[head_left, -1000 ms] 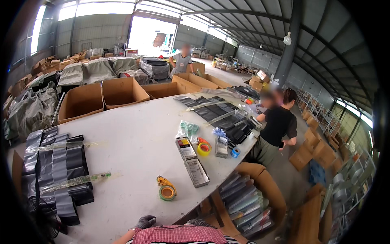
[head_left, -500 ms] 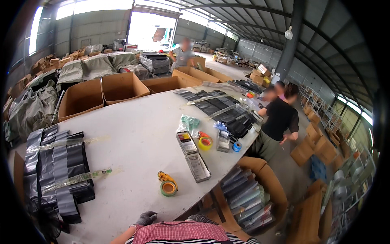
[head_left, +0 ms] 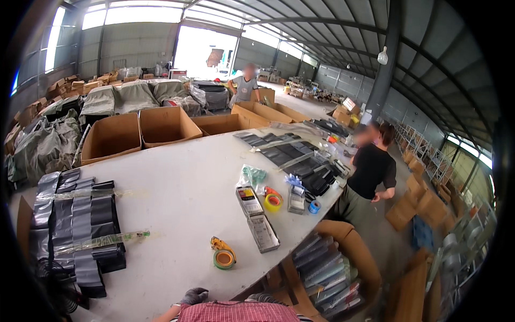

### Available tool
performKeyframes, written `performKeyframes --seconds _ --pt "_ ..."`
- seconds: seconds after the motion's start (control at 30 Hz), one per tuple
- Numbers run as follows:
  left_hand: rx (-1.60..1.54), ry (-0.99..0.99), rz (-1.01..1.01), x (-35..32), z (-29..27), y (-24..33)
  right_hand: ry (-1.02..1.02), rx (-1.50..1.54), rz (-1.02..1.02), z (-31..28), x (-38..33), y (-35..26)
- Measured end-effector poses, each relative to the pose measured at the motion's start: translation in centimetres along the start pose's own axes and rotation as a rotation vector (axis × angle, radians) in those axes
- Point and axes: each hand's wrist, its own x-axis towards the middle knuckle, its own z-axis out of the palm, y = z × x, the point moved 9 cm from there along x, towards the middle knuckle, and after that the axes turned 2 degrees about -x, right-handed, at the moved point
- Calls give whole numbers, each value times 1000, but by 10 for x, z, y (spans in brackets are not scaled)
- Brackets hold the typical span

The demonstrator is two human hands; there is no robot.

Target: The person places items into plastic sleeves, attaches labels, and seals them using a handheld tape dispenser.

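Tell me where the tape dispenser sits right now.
In the head view, the tape dispenser lies near the table's front edge, just left of the flat grey box.

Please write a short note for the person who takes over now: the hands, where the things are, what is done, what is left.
Left hand: gloved, curled at the near edge of the table; cannot tell if it holds anything. Right hand: not in view.
Tape dispenser lies nearest the hand, untouched; two long trays lie beyond it.
Done: grey bag bundles lie taped at the left; a carton beside the table holds packs.
Left: loose dark bags at the far end, near a co-worker.
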Motion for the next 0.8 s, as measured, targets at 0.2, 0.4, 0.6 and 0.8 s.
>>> performKeyframes --seconds 0.2,0.4,0.6,0.8 --pt "195 41 67 0 -7 7 -170 -21 94 48 24 78" --pt "283 -29 239 -9 19 74 -289 63 263 107 10 166" --pt "576 -74 276 1 83 146 -98 305 319 102 -26 198" --pt "683 48 380 51 120 173 -129 223 206 38 -18 205"
